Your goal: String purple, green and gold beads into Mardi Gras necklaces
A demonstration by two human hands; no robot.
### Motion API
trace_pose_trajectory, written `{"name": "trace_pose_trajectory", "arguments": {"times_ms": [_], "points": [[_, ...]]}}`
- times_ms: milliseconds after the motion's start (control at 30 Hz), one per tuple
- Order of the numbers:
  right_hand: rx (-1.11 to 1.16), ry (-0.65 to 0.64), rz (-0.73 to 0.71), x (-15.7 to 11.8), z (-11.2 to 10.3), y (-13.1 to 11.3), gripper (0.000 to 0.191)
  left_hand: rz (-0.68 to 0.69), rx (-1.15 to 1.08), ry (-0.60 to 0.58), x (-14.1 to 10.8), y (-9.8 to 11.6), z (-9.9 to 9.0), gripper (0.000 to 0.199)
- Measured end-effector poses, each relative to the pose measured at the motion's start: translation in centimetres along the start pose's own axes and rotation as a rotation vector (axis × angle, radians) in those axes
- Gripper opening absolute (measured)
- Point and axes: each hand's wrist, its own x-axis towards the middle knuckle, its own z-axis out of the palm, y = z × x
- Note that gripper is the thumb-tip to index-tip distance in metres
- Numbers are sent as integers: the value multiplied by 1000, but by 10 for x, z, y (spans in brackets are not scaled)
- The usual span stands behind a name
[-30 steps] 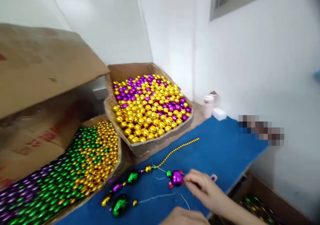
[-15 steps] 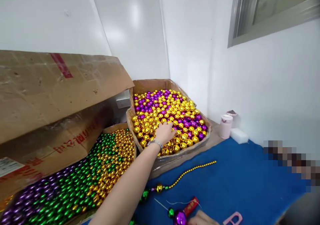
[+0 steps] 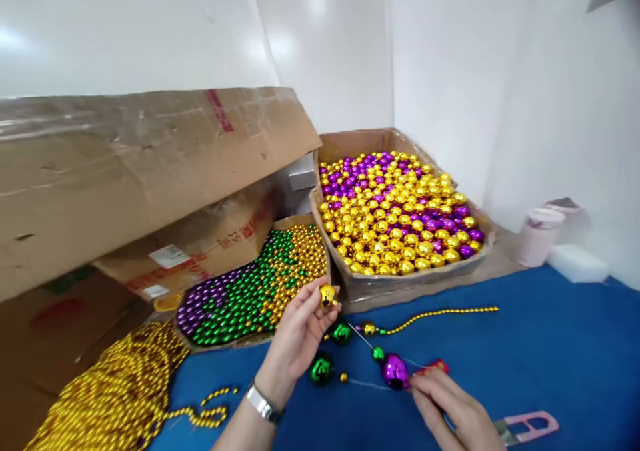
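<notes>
A tangled heap of shiny gold bead strands [image 3: 115, 384] lies at the near left of the blue-covered counter [image 3: 560, 344]; pink-handled snips [image 3: 537, 426] lie beside the right hand [image 3: 457, 407], whose pinched fingertips hold a large shiny purple ball [image 3: 395, 371] at its right edge, a small round green bead [image 3: 377, 353] touching it; the left hand [image 3: 303, 324] grips a round metallic gold bead [image 3: 327, 295] above the counter, partly hiding the low brown cardboard box [image 3: 225, 344] behind, which holds small purple, green and gold beads; a broad cardboard flap [image 3: 165, 164] overhangs that box's back; beyond, a second brown cardboard box [image 3: 350, 144] brims with larger gold and purple balls; a pale pink cylindrical container [image 3: 539, 237] stands near its right.
</notes>
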Motion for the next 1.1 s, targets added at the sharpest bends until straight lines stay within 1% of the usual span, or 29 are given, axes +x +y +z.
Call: {"name": "trace_pose_trajectory", "arguments": {"times_ms": [67,133,267,433,567,800,900,1000,1100], "points": [[6,-38,-37,-1,7,-7,20,-22,-115,64,-23,-7,-11,29],[5,-60,-77,-3,15,-13,21,-20,-170,107,-38,-12,-17,30],[-22,-74,-104,-6,21,-21,21,-4,-223,128,-53,-14,-23,33],[-69,-99,-122,-4,20,-23,21,2,-234,130,-60,-15,-27,32],[-92,-94,-148,-5,22,-22,22,-14,-226,130,-64,-19,-28,32],[-66,-109,-144,-8,23,-22,25,-8,-247,186,-69,-18,-31,33],[-59,-114,-149,-8,24,-21,24,-3,-241,177,-70,-19,-32,33],[-49,-110,-149,-7,27,-21,23,24,-177,150,-74,-24,-30,33],[-3,-122,-121,-5,32,-23,23,64,-50,121,-80,-31,-27,32]]}}
